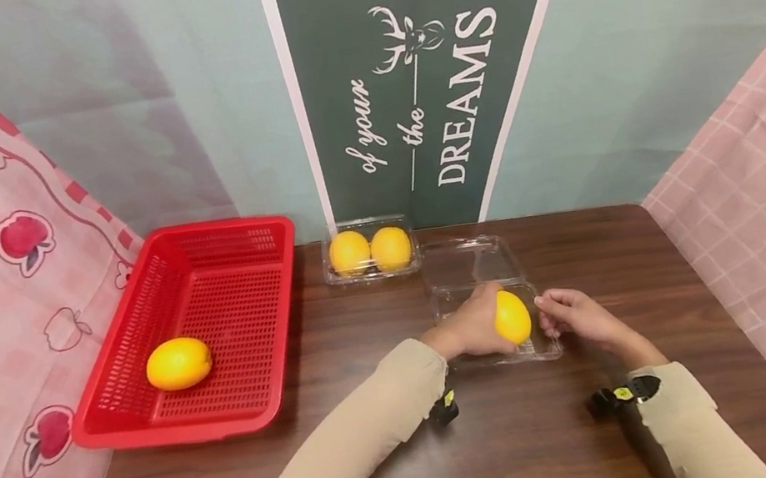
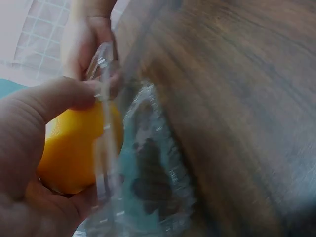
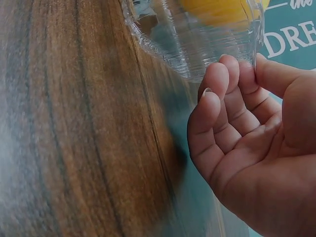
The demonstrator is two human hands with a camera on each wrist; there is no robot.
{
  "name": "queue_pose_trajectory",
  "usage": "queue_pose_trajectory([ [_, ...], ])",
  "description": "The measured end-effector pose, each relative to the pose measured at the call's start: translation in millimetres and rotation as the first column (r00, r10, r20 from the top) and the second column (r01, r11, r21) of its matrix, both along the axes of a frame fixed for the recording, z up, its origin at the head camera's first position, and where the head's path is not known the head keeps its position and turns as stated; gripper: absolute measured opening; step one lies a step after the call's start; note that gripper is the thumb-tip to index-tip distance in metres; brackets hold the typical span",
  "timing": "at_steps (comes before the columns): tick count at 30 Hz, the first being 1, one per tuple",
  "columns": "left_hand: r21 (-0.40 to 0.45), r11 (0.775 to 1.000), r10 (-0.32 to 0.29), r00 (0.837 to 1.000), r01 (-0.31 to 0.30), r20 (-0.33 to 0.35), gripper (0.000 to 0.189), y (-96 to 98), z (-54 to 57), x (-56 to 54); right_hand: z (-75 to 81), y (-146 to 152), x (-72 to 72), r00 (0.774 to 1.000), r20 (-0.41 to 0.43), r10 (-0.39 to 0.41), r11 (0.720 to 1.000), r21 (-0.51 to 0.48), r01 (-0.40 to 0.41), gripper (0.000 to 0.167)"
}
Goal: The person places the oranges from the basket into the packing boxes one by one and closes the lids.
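My left hand (image 1: 472,325) grips a yellow-orange fruit (image 1: 513,317), which looks like an orange, with thumb and fingers on either side. It is at the near half of a clear plastic clamshell box (image 1: 464,362); whether the fruit touches the box floor I cannot tell. The box's lid (image 1: 466,263) lies folded back toward the wall. On the right side, my right hand (image 1: 582,316) pinches the box's rim between thumb and fingertips, as the right wrist view shows at the plastic edge (image 3: 197,69).
A red plastic basket (image 1: 260,416) stands at the left with one similar fruit (image 1: 179,364) in it. Against the back wall sits another clear box (image 1: 374,273) holding two oranges (image 1: 350,253). Cloths hang behind and on both sides of the brown wooden table (image 1: 508,438).
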State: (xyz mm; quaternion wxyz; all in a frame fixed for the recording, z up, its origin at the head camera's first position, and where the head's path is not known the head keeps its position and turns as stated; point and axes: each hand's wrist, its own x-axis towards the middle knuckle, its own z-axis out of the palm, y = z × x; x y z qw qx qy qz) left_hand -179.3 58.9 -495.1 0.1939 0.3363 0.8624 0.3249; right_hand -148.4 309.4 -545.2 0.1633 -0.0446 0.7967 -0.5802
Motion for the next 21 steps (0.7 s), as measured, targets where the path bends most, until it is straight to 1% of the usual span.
queue_pose_trajectory([
  [3,-0.023,0.999,0.022,1.0,-0.022,0.008,0.101,4.2,-4.5,3.4,0.4,0.6,0.0,1.0,0.001,-0.006,1.0,0.003,0.006,0.04],
  [6,-0.058,0.998,0.038,0.999,-0.038,0.012,0.098,5.0,-6.8,5.3,1.6,0.1,-0.5,1.0,-0.003,0.008,1.0,-0.003,-0.008,0.041],
  [9,-0.079,0.996,0.033,0.999,-0.031,0.017,0.095,5.5,-6.9,5.9,2.4,-0.3,0.1,1.0,0.002,0.011,1.0,-0.001,-0.011,0.04],
  [12,-0.102,0.995,0.023,1.0,-0.022,0.007,0.097,7.1,-6.5,6.8,2.6,-0.6,0.9,1.0,0.012,0.008,1.0,0.001,-0.008,0.039],
  [17,-0.129,0.991,0.032,0.999,-0.033,-0.012,0.101,10.0,-8.3,8.0,3.2,-0.9,1.0,1.0,0.021,0.007,1.0,0.001,-0.007,0.041],
  [19,-0.135,0.99,0.035,0.999,-0.036,-0.008,0.102,10.0,-9.2,8.4,3.7,-1.1,1.3,1.0,0.022,0.011,1.0,0.005,-0.011,0.041],
  [21,-0.138,0.99,0.037,0.999,-0.035,0.012,0.104,9.8,-9.5,9.2,3.8,-0.9,1.6,1.0,0.024,0.012,1.0,0.006,-0.012,0.041],
])
